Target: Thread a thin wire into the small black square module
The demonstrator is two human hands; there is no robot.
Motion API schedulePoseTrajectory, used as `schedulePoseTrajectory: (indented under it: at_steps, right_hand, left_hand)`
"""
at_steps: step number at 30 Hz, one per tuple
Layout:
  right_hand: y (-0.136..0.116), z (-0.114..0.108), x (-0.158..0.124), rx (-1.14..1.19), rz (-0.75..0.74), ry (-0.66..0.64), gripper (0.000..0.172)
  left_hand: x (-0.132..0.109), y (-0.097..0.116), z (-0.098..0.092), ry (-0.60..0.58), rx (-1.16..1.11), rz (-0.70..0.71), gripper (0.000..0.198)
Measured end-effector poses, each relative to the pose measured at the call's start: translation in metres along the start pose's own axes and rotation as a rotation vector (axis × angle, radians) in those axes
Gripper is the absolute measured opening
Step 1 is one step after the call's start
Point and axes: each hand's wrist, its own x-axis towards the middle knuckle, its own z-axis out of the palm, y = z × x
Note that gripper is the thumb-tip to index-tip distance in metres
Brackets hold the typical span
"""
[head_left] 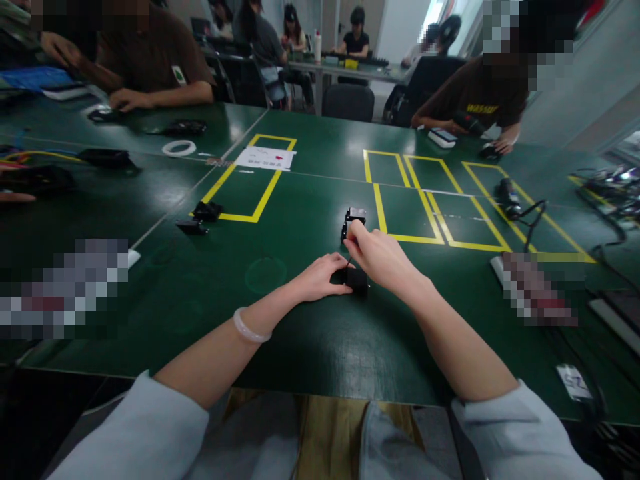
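Note:
A small black box-shaped part lies on the green table in front of me. My left hand is closed around its left side, thumb near and fingers far. Above it, my right hand is closed in a pinch. A thin dark line runs down from those fingertips toward the box; I cannot make out whether it is a wire or a slim tool. Just beyond the right fingers is another small black part with a shiny top, partly covered by the hand.
Two black pieces lie to the left by a yellow tape outline. A paper sheet is farther back. On the right are a black cylindrical device with a cable and a blurred-out device. Co-workers sit across the table.

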Motion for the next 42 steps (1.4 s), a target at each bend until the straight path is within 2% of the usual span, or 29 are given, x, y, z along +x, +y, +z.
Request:
schedulePoseTrajectory:
  at_steps: [5,8,15,21,25,31,37,42]
  right_hand:
    - [-0.0002,0.0009,0.0003,-0.039,-0.01,0.048,0.031]
    - [0.0006,0.0013,0.0006,-0.047,0.02,0.028,0.029]
    - [0.0028,-0.0068,-0.0038,0.006,-0.031,0.004,0.021]
    - [0.0001,-0.0051,-0.0026,-0.065,0.003,0.031,0.029]
    - [0.0005,-0.0018,-0.001,-0.092,0.016,0.01,0.027]
    - [0.0011,0.0001,-0.0012,-0.072,-0.032,0.044,0.024]
    - [-0.0012,-0.0005,0.0002,-0.109,0.003,0.049,0.03]
    - [-0.0004,0.0021,0.0009,-0.096,-0.029,0.061,0.025]
  left_hand:
    - [-0.0004,-0.0003,-0.0008,0.006,0.002,0.003,0.049]
    - [-0.001,0.0004,-0.0015,0.0,0.002,0.004,0.046]
    - [-0.0014,0.0013,-0.0029,0.0,0.007,0.009,0.042]
    - [-0.0018,0.0008,-0.0033,-0.005,0.007,0.009,0.045]
    - [-0.0017,0.0019,-0.0038,-0.005,0.004,0.01,0.041]
    - [-0.0027,0.0033,-0.0038,0.017,-0.028,-0.02,0.048]
    - [-0.0038,0.004,-0.0059,0.007,-0.035,-0.03,0.047]
    - [-0.0038,0.0038,-0.0065,0.0,-0.032,-0.04,0.049]
